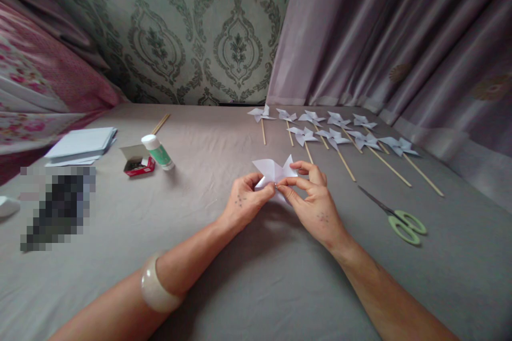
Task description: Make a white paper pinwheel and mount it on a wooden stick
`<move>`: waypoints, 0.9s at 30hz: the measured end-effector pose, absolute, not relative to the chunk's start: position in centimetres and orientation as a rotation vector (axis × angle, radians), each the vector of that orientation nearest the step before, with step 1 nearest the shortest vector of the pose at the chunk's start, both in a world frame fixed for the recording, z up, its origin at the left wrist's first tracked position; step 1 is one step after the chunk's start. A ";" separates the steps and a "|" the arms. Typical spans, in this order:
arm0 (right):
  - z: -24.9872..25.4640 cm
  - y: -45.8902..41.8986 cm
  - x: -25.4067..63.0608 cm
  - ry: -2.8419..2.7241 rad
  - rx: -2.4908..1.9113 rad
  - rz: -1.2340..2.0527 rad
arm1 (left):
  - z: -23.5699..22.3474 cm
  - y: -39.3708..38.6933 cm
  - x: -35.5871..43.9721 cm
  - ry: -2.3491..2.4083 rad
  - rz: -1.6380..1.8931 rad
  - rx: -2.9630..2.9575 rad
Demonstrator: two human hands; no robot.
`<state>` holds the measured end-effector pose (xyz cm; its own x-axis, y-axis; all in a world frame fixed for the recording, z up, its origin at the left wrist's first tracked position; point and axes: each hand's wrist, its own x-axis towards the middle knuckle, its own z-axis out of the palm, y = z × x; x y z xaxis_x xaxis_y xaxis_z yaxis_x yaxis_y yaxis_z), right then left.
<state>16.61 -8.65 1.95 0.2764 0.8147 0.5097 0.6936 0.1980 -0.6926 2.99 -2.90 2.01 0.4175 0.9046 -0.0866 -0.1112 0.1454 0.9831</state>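
Between my two hands is a white paper pinwheel (267, 168), its pointed blades spread upward. My left hand (247, 195) grips it from the left, thumb pressed near the centre. From the right, my right hand (314, 200) pinches at the pinwheel's centre with thumb and forefinger, where something tiny shows that I cannot make out. The lower part of the paper is partly hidden by my fingers. No stick can be seen on this pinwheel.
Several finished pinwheels on sticks (338, 138) lie at the back right. Green-handled scissors (406, 224) rest on the right. On the left are a glue stick (160, 153), a small red box (138, 165) of dark bits, wooden sticks (161, 123) and a paper stack (82, 144).
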 end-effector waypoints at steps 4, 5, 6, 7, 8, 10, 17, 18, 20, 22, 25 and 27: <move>2.0 -8.7 16.6 -1.449 -1.535 0.148 | 1.8 -2.8 3.1 0.839 0.912 1.244; 2.1 -8.7 16.5 -1.446 -1.537 0.151 | 1.8 -2.8 3.1 0.826 0.921 1.258; 2.1 -8.7 16.5 -1.442 -1.539 0.155 | 1.7 -2.8 3.1 0.810 0.928 1.271; 2.1 -8.7 16.5 -1.439 -1.541 0.160 | 1.7 -2.8 3.1 0.794 0.933 1.284; 2.1 -8.7 16.5 -1.438 -1.543 0.166 | 1.8 -2.8 3.0 0.779 0.939 1.296; 2.2 -8.7 16.5 -1.437 -1.545 0.176 | 1.9 -2.8 3.0 0.762 0.952 1.318; 2.0 -8.6 16.4 -1.408 -1.511 0.240 | 2.3 -2.9 3.0 0.775 0.951 1.339; 2.0 -8.6 16.4 -1.400 -1.506 0.248 | 2.3 -2.9 3.0 0.772 0.952 1.337; 1.9 -8.6 16.3 -1.380 -1.504 0.250 | 2.2 -2.8 3.1 0.764 0.955 1.336; 1.9 -8.6 16.1 -1.362 -1.506 0.242 | 2.0 -2.8 3.1 0.765 0.959 1.335; 1.9 -8.5 16.1 -1.363 -1.502 0.260 | 1.9 -2.8 3.1 0.761 0.960 1.343; 2.0 -8.5 16.0 -1.383 -1.499 0.303 | 1.9 -2.7 3.0 0.754 0.962 1.348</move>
<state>16.04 -8.48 2.03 0.3063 0.8471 0.4342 0.5875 0.1906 -0.7865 3.01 -2.75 1.92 0.4379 0.8948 0.0869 -0.1299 -0.0326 0.9910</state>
